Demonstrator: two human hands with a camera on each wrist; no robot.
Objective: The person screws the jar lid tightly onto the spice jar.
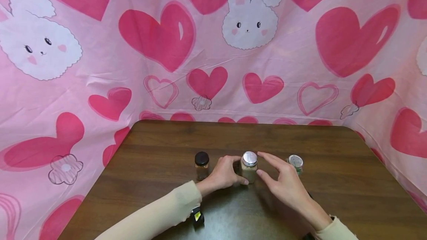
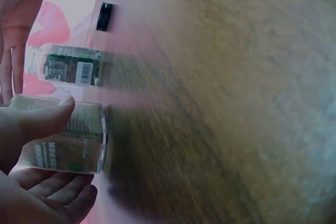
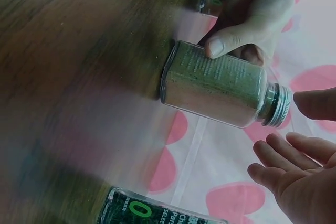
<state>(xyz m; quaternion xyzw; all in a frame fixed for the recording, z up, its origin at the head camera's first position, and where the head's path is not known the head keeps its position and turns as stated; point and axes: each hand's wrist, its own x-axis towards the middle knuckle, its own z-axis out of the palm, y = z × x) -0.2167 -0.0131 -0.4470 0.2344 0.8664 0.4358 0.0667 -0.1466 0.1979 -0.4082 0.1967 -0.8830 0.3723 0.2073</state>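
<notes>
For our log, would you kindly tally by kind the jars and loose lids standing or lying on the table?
Jars: 3 (a black-capped jar, a silver-capped jar and a green-looking jar)
Loose lids: 1 (a black lid)
Total: 4

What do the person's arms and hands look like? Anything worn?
The left sleeve and right sleeve are pale cream. The left hand and right hand wear no gloves. A small black device with a yellow patch shows by the left cuff.
</notes>
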